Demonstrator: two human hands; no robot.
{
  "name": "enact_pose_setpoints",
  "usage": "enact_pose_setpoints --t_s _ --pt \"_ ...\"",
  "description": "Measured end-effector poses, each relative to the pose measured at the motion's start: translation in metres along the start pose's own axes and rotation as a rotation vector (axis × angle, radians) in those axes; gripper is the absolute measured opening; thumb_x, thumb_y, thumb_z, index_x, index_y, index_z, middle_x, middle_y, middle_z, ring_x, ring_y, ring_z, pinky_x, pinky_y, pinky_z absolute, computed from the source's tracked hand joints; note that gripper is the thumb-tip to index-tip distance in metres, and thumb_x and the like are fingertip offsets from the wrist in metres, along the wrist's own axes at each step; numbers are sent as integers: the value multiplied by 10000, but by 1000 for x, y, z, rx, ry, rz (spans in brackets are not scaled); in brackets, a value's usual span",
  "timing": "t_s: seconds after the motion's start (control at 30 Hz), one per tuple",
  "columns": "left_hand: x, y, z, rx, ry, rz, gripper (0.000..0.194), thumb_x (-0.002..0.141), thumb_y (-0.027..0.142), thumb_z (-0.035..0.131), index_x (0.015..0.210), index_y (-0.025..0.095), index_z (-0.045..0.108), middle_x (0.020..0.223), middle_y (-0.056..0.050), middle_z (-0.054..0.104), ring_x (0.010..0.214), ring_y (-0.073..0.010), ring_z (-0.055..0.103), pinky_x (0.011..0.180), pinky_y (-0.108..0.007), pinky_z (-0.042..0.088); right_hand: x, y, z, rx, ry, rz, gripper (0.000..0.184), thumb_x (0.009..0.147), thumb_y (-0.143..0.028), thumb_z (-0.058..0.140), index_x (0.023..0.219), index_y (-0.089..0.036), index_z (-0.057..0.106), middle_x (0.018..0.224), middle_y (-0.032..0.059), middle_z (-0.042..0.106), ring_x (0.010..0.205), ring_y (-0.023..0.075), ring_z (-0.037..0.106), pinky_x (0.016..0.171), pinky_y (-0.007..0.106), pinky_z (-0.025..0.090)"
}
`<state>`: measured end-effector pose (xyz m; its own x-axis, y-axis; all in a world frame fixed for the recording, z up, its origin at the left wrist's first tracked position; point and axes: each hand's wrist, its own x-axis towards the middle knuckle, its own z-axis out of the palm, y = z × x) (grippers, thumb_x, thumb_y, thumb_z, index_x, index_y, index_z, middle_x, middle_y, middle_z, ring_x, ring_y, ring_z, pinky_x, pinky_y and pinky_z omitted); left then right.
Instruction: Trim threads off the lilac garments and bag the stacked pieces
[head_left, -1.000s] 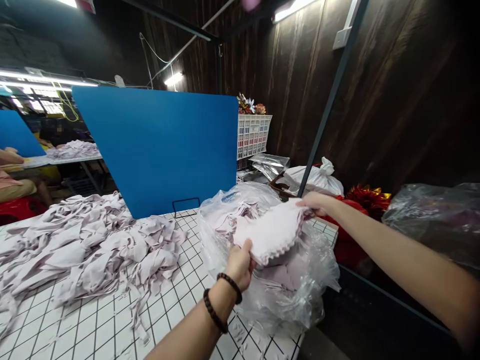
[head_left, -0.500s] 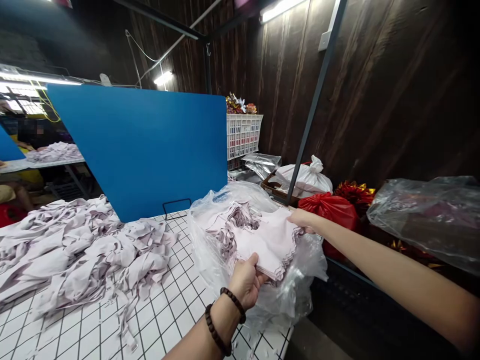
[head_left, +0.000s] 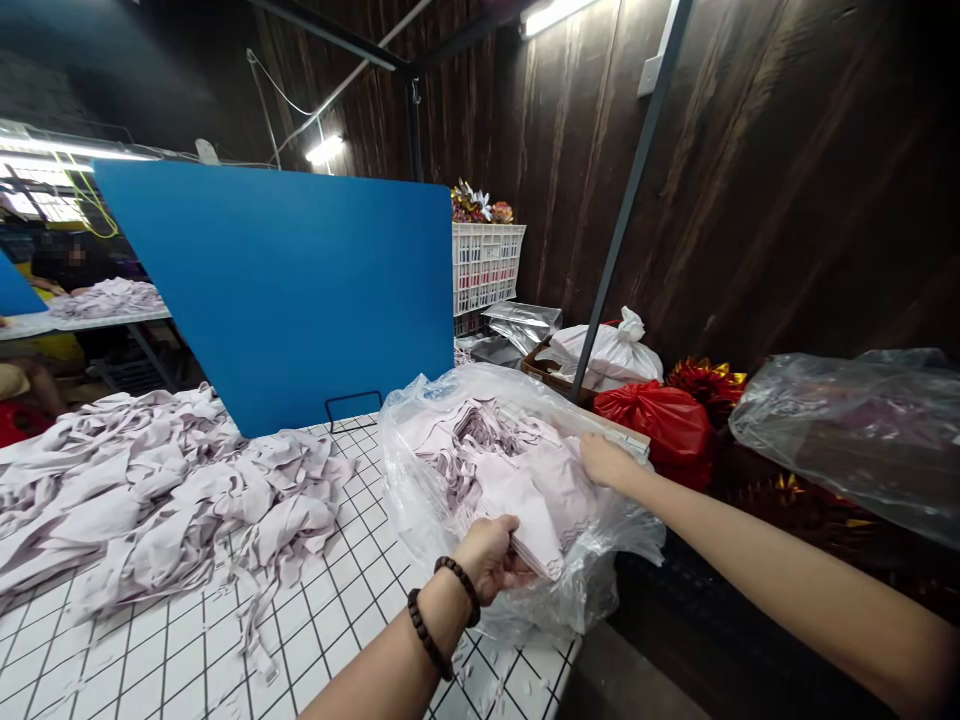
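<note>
A stack of pale pink fabric pieces [head_left: 517,500] lies inside an opened clear plastic bag [head_left: 577,592] near the table's right edge. My left hand [head_left: 489,562], with two dark bead bracelets at the wrist, grips the stack's near edge, thumb on top and fingers tucked low. At the right side of the stack my right hand [head_left: 604,463] is closed on the cloth, its fingertips hidden by the fabric. More pieces with curled edges sit behind in the bag. A big loose heap of matching fabric strips [head_left: 165,490] covers the left of the table.
The table has a white, black-gridded top [head_left: 330,610]. A blue panel [head_left: 300,300] stands at its back. Behind are a white plastic crate [head_left: 487,265], a slanting metal post [head_left: 634,190], a white bag [head_left: 615,355] and a red bag [head_left: 664,430]. Another person [head_left: 71,265] sits far left.
The stack's right side has sunk lower into the bag, its scalloped edge now less visible. My right hand has moved slightly down and inward; my left hand has shifted slightly left.
</note>
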<state>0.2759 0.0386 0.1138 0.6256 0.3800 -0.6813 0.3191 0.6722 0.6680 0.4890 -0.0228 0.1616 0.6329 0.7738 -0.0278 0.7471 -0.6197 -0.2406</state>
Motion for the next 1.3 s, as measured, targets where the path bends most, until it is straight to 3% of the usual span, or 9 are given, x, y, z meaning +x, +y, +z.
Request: enact_pose_setpoints --t_s 0.1,0.2,0.33,0.43,0.57,0.7,0.83,0.97,1.3 --pt "0 6 0 6 -55 -5 200 864 301 465 934 123 523 694 -53 634 540 -178 624 600 -370 545 -33 -24 -1 16 38 -103 296 784 -178 561 1071 -133 509 1094 156 562 997 242 549 830 320 393" --pt "-3 17 6 9 -83 21 170 861 281 459 847 130 537 606 -18 590 492 -147 574 560 -313 519 -76 -53 7 82 -108 -246 515 704 -419 667 1104 -169 462 1004 86 574 867 214 567 718 284 418" --pt "-8 27 14 -9 -52 70 153 850 260 466 753 155 521 507 29 498 444 -111 493 519 -240 446 -114 -75 23 -206 79 -280 465 720 -258 633 1135 -136 462 1097 146 526 998 296 520 738 339 401" --pt "-11 26 11 27 -86 189 106 787 226 535 714 151 549 577 4 556 536 -108 528 570 -218 432 -111 -72 25 -283 89 -265 287 777 -77 469 1055 -136 514 1026 139 566 937 256 555 714 317 387" --pt "-7 16 -1 386 -231 559 135 642 91 572 738 158 638 772 -40 658 735 -167 580 701 -252 467 -85 -55 16 -118 8 -223 188 766 -129 495 944 -139 556 925 114 627 865 219 589 709 278 381" --pt "4 4 -11 928 -94 896 395 570 93 636 946 204 684 1005 -84 655 986 -282 551 881 -353 436 -67 -46 7 41 4 -183 196 730 -159 506 900 -146 602 865 90 663 817 195 597 704 258 371" --pt "13 -1 -14 1260 23 968 410 658 203 643 1068 197 650 1012 -120 634 979 -304 547 872 -392 420 -63 -48 2 85 -3 -164 210 690 -151 509 861 -150 630 829 74 673 761 178 593 666 246 358" --pt "11 0 -16 1496 47 1099 262 733 264 612 975 194 687 1023 -138 601 1008 -309 515 870 -411 396 -64 -49 2 72 4 -174 175 674 -153 511 809 -161 622 766 56 661 727 173 581 635 243 340" --pt "-24 1 -49 1745 10 1243 218 819 368 545 864 225 702 990 -78 527 943 -232 470 826 -374 389 -86 -56 20 -55 1 -262 185 690 -202 539 873 -177 543 873 64 632 797 193 580 646 262 314"
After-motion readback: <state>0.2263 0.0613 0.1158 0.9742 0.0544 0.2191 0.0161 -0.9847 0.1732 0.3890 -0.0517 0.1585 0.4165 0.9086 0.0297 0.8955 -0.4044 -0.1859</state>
